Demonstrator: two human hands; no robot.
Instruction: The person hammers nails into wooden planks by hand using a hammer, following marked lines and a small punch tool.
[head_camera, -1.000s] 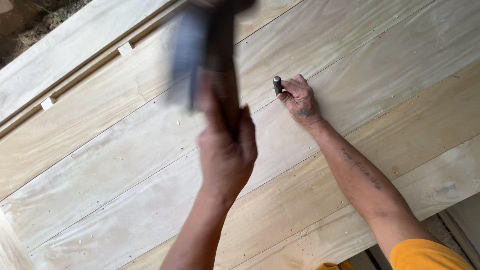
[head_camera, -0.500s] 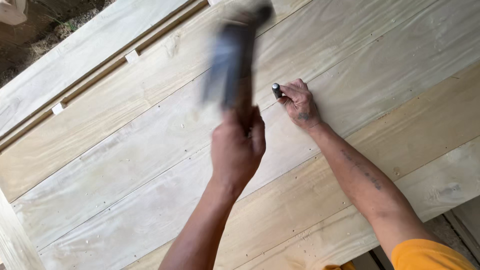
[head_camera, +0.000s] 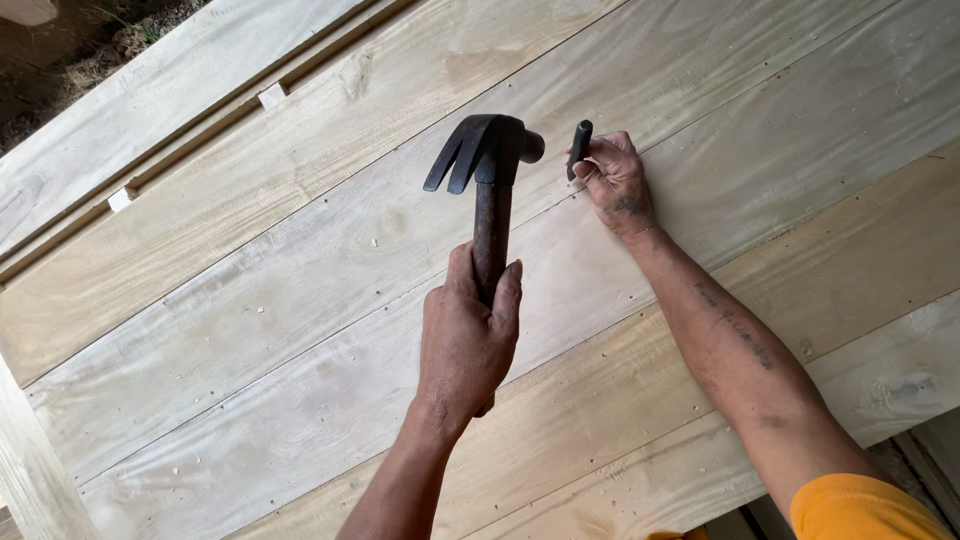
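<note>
Over the pale planked wooden panel (head_camera: 300, 300): the dark steel claw hammer with worn handle (head_camera: 487, 170), head-heavy and rigid, is sitting in the left hand (head_camera: 466, 340), grip closed low on the handle. The right hand (head_camera: 615, 180) is pinching a short dark metal punch (head_camera: 579, 145), stiff and slim, at its lower end.

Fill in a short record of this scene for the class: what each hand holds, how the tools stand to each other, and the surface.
Left hand: grips the handle of a claw hammer
Right hand: pinches a short dark metal punch
Hammer face: beside the punch, whether touching cannot be told
Surface: pale wooden boards joined edge to edge
Sleeve: orange, at the right arm
</note>
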